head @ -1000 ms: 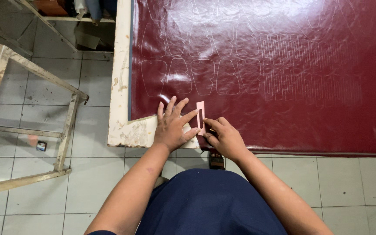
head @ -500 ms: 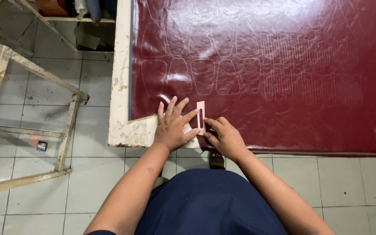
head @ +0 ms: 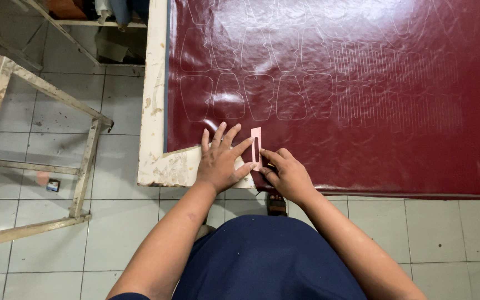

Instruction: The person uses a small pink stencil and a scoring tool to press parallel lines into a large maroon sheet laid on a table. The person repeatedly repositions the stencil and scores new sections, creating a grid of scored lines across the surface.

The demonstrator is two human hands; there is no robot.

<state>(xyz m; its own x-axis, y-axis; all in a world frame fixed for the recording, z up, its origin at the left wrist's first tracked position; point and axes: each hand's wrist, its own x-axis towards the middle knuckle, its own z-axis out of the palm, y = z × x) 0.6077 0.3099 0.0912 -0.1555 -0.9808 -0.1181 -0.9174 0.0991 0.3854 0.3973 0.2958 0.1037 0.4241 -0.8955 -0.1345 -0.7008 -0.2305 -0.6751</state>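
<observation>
Maroon leather sheet (head: 334, 100), glossy and marked with pale traced outlines, covers the white table (head: 154, 111). In the head view, a narrow pink template (head: 256, 147) with a slot lies on the sheet near its front corner. The left hand (head: 220, 161) lies flat with fingers spread wide, its forefinger touching the template's edge. The right hand (head: 285, 173) has its fingers curled narrow against the template's lower right side; whether it grips a tool cannot be told.
</observation>
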